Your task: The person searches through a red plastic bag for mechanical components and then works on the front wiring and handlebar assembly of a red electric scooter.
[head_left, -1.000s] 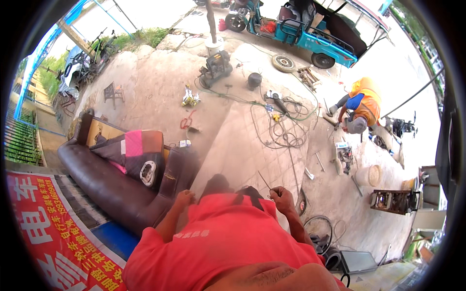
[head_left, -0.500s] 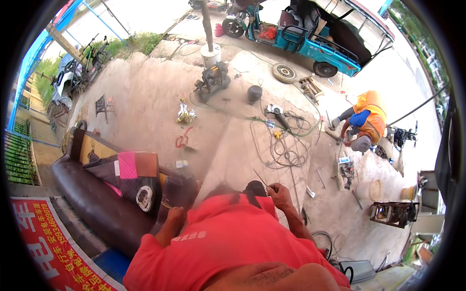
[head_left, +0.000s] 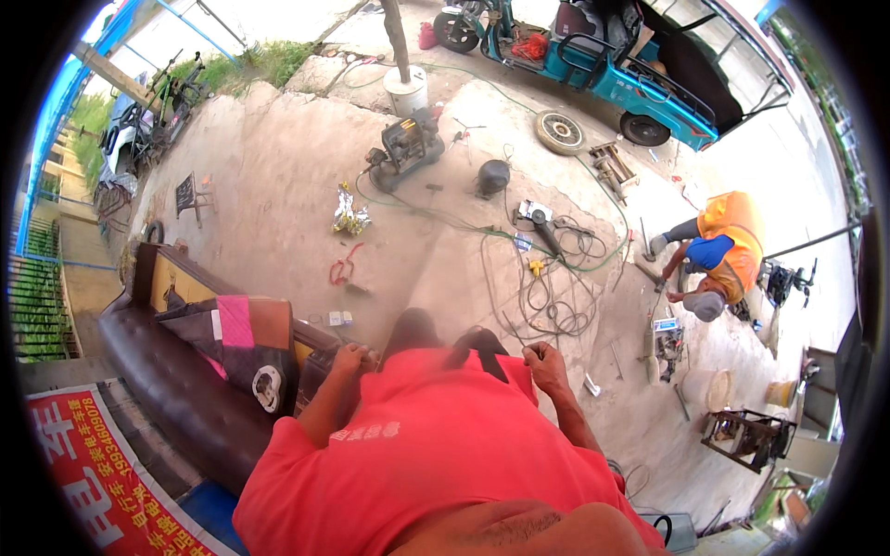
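While our left hand (head_left: 350,360) shows against the near arm of the brown sofa (head_left: 176,380), its fingers are curled, and we cannot tell whether they touch the upholstery or grip anything. Our right hand (head_left: 545,360) is out beside the red shirt (head_left: 436,426), thumb and fingers bent toward each other; whether they have closed on something thin, we cannot make out. The sofa lies to our left, with a folded cloth (head_left: 235,322) bearing a pink panel on it. A small pale tool (head_left: 591,385) lies on the floor near the right hand, apart from it. To work well here, we judge it best to keep both wrists loose and watch that the left knuckles clear the sofa's arm. We should also mind the loose cable (head_left: 554,326) and the angle grinder (head_left: 547,236) ahead, and give the co-worker in orange (head_left: 732,243), bent low at the right, plenty of room
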Demonstrator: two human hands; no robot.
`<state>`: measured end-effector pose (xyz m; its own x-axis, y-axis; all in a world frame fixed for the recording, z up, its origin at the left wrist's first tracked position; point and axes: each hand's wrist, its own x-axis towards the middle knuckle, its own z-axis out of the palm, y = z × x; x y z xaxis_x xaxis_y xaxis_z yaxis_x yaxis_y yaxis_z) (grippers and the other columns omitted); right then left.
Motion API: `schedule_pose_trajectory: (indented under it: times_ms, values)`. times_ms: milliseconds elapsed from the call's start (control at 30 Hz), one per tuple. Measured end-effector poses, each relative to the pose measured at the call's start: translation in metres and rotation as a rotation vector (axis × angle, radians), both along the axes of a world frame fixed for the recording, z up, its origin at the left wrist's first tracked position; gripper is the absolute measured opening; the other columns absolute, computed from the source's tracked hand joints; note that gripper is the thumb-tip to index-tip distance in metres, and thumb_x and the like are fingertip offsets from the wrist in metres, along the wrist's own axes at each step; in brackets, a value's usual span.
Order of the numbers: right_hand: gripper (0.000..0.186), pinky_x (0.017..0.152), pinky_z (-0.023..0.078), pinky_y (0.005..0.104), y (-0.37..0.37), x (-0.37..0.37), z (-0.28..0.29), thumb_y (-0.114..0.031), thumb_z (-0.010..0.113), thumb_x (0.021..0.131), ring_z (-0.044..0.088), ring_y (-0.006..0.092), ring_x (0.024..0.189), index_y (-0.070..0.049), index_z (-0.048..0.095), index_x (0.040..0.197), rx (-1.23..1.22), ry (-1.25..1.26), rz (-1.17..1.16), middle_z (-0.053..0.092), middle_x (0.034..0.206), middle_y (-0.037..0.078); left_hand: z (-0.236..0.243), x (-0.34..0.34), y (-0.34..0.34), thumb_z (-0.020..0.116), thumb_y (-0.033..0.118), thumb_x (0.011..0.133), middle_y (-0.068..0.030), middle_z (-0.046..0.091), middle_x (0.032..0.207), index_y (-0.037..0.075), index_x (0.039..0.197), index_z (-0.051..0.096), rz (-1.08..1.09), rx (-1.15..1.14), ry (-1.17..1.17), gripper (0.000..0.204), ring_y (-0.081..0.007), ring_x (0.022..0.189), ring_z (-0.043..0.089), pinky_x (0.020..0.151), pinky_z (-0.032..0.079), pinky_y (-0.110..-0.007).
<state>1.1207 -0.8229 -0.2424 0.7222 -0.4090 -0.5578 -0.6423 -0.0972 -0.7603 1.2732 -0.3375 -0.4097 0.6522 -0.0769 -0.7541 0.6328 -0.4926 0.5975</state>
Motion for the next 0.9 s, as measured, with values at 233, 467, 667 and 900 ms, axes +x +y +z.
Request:
schedule_pose_trajectory:
  times_ms: [233,467,667,900]
  values:
    - [0.023,0.064,0.047,0.0259,-0.051,0.118,-0.019,-0.022,0.064,0.091,0.059,0.0094,0.069,0.001,0.066,0.092,-0.049,-0.029,0.025,0.066,0.075,0.003,-0.03,0.022,-0.011,0.061,0.03,0.089,-0.0139,0.07,0.098,0.004,0.104,0.07,-0.546,0.214,-0.23,0.031,-0.0283,0.088,0.068,0.079,0.053,-0.038]
    - [0.028,0.064,0.048,0.0278,-0.061,0.217,-0.047,-0.025,0.064,0.09,0.06,0.0115,0.067,0.002,0.067,0.093,-0.078,-0.027,0.068,0.068,0.075,0.006,-0.009,0.153,-0.014,0.058,0.026,0.09,-0.0145,0.066,0.085,0.008,0.094,0.067,-1.139,0.472,-0.614,0.02,-0.0285,0.078,0.065,0.066,0.053,-0.041]
    - [0.029,0.068,0.049,0.0304,-0.087,0.28,-0.062,-0.026,0.063,0.09,0.063,0.0157,0.071,0.002,0.067,0.095,-0.11,0.069,0.029,0.069,0.078,0.009,-0.046,0.303,-0.036,0.059,0.024,0.092,-0.005,0.06,0.071,0.007,0.09,0.057,0.228,0.086,0.165,0.017,-0.0154,0.053,0.056,0.048,0.049,-0.027]
    - [0.027,0.063,0.047,0.0284,-0.161,0.362,-0.111,-0.026,0.064,0.089,0.059,0.0117,0.067,0.001,0.067,0.092,-0.032,0.035,-0.105,0.065,0.072,0.004,-0.098,0.418,-0.124,0.057,0.025,0.094,-0.0047,0.06,0.073,0.009,0.09,0.058,0.078,-0.014,0.104,0.017,-0.0131,0.055,0.056,0.047,0.045,-0.027]
